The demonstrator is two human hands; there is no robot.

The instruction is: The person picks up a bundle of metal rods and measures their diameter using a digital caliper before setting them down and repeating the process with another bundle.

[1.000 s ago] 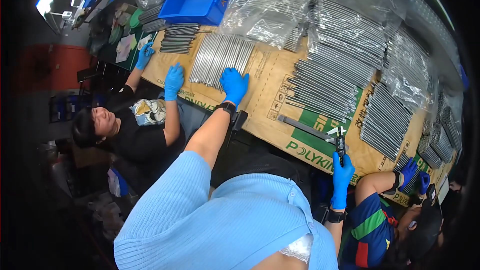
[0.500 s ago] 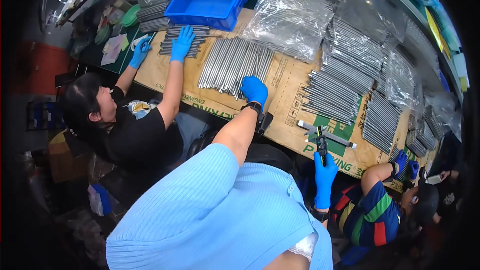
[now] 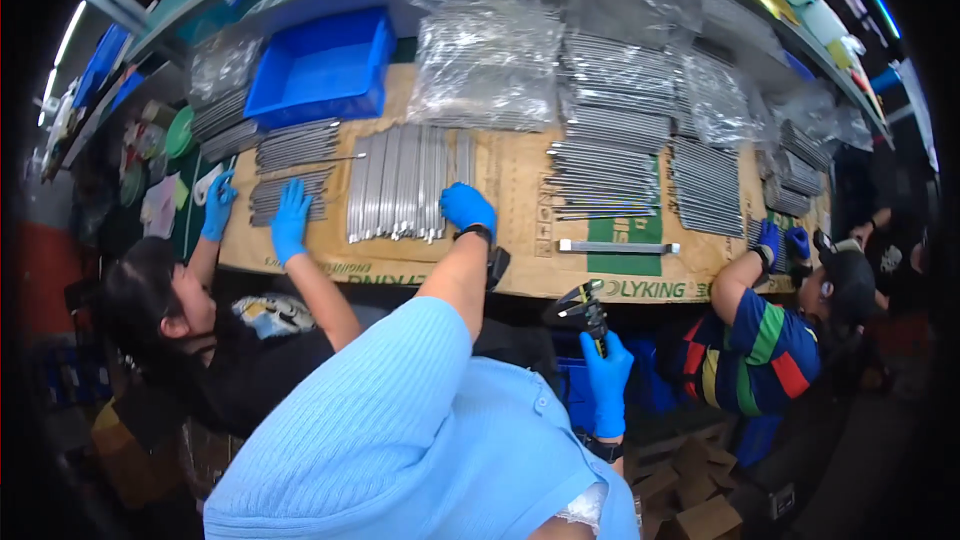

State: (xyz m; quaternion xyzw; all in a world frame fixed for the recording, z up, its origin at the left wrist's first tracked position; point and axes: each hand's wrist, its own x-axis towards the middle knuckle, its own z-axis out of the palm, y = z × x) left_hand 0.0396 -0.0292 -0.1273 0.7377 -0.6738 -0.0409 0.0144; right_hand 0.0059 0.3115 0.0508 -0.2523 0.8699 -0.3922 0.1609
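My left hand (image 3: pixel 467 207), in a blue glove, is closed with its fingers curled over the near ends of a few metal rods (image 3: pixel 465 155) at the right edge of a wide row. The fingertips are partly hidden. Most of that row, grey metal rods (image 3: pixel 395 180) lying side by side, spreads out to the left of the hand. In front of the table edge, my gloved right hand (image 3: pixel 606 365) grips a black caliper (image 3: pixel 594 318) whose jaws point up toward the table.
A flat metal bar (image 3: pixel 618 247) lies on the brown paper (image 3: pixel 510 260). Bagged rods (image 3: pixel 485 65) and more rod rows (image 3: pixel 605 180) fill the back and right. A blue bin (image 3: pixel 320 70) stands back left. Co-workers' gloved hands (image 3: pixel 291 215) rest on rods at left; another person (image 3: pixel 760 330) works at right.
The view has turned, so the table sits more level. My left hand has moved to the rods' right edge, where a few stand apart. The caliper no longer overlaps the tabletop.
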